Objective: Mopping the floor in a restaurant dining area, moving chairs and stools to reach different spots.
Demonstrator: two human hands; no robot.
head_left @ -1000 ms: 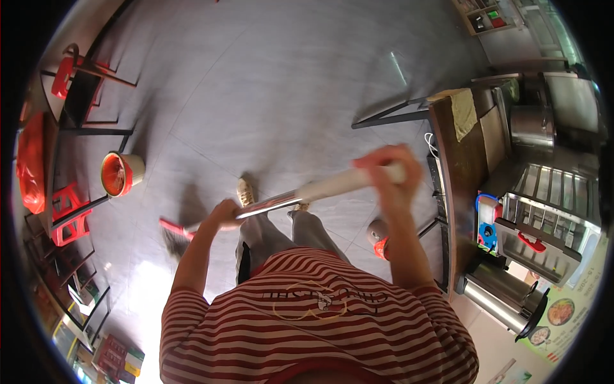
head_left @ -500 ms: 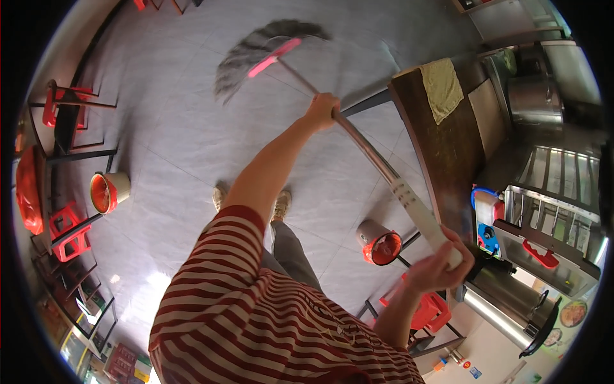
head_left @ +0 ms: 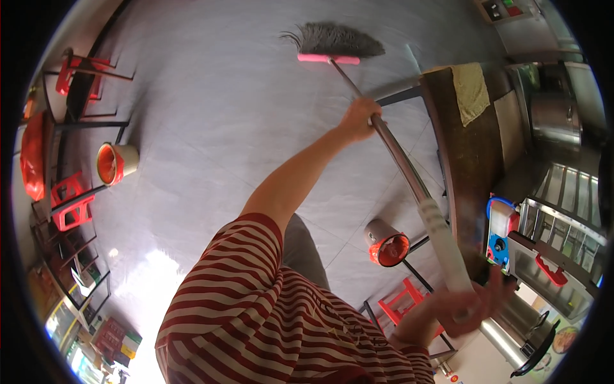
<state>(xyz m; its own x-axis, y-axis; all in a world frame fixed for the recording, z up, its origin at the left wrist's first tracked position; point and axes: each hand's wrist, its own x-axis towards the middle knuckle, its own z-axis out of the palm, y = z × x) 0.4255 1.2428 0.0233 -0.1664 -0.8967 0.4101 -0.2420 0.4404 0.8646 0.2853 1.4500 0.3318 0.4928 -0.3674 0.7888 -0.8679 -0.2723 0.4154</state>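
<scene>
A mop with a metal pole (head_left: 404, 165) slants across the picture. Its pink bar (head_left: 327, 59) and grey strands (head_left: 342, 40) lie on the floor at the far side. My left hand (head_left: 360, 120) is closed around the pole partway down, arm stretched forward. The pole's upper end has a white grip (head_left: 446, 253). There my right hand (head_left: 470, 310), blurred by motion, has its fingers spread, with the grip's end against the palm.
Right of the pole stands a dark wooden table (head_left: 470, 153) with a yellow cloth (head_left: 471, 93). A bin (head_left: 387, 243) with a red liner and a red stool (head_left: 403, 301) are near the grip. Another bin (head_left: 117, 163) and a red stool (head_left: 72, 201) stand left.
The mop head has swung to the right and its bar has turned nearly level. My left hand has moved right with the pole; my right hand has lowered and its fingers have spread.
</scene>
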